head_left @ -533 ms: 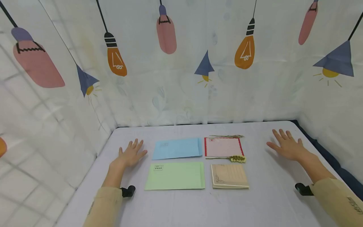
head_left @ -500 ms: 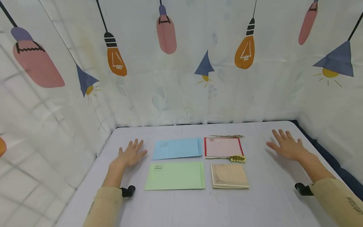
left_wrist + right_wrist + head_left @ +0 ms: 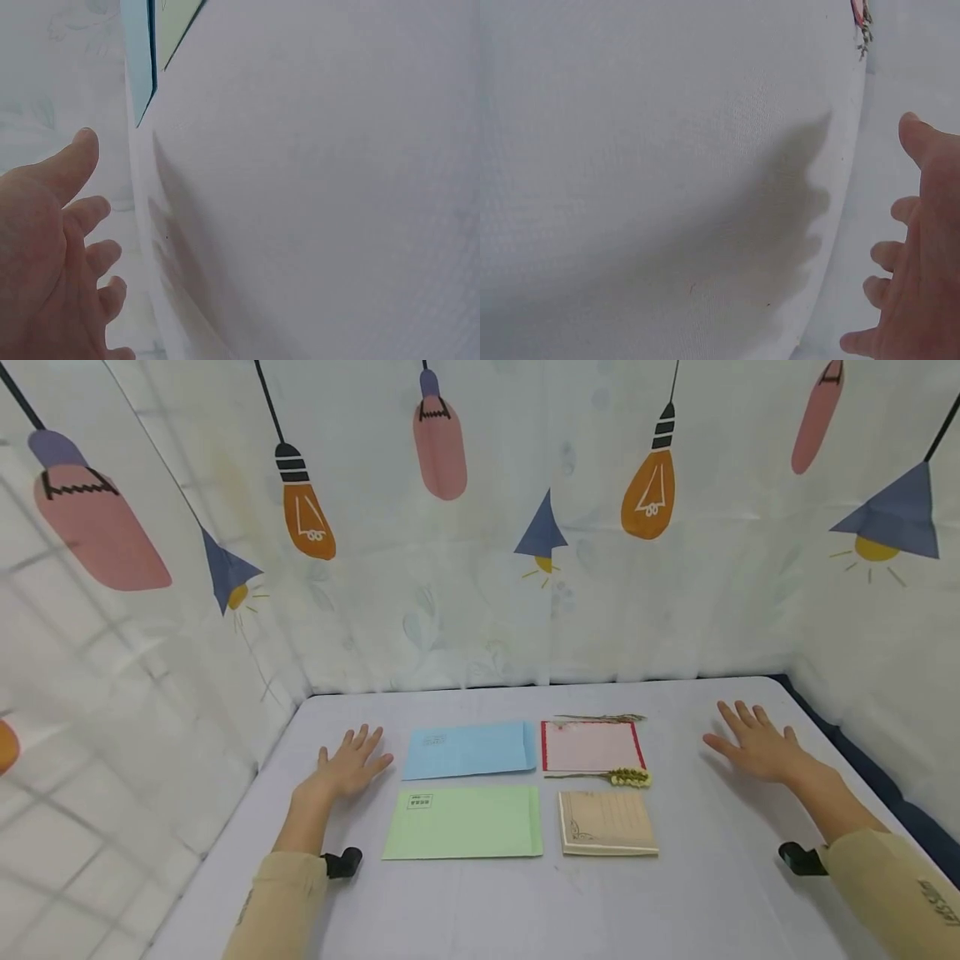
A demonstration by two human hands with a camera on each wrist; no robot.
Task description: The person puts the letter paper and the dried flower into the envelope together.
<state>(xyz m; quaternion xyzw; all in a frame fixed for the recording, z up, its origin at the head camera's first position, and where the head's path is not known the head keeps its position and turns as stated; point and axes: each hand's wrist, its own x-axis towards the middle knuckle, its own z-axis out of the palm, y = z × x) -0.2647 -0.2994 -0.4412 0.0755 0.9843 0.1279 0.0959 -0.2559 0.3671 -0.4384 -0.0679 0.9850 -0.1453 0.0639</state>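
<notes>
My left hand (image 3: 347,770), fingers spread and empty, hovers above the table left of a blue envelope (image 3: 468,752). In front of that lies a green envelope (image 3: 465,822). To their right are a pink card with a red border (image 3: 592,746) and a beige stack of lined paper (image 3: 609,820). A dried sprig with yellow flower heads (image 3: 628,777) lies along the card's front edge, a thin dried sprig (image 3: 600,718) along its back edge. My right hand (image 3: 761,750), also empty with spread fingers, hovers at the right; its shadow falls on the cloth in the right wrist view.
A white cloth covers the table (image 3: 495,910). Behind and beside it hang white curtains (image 3: 480,610) printed with lamps and bulbs. Dark fabric (image 3: 870,760) runs along the table's right edge. Black wrist mounts (image 3: 802,860) stick out inward from both sleeves.
My left hand has shifted very slightly to the right, and the head view has tipped a touch. The papers and sprigs lie as before.
</notes>
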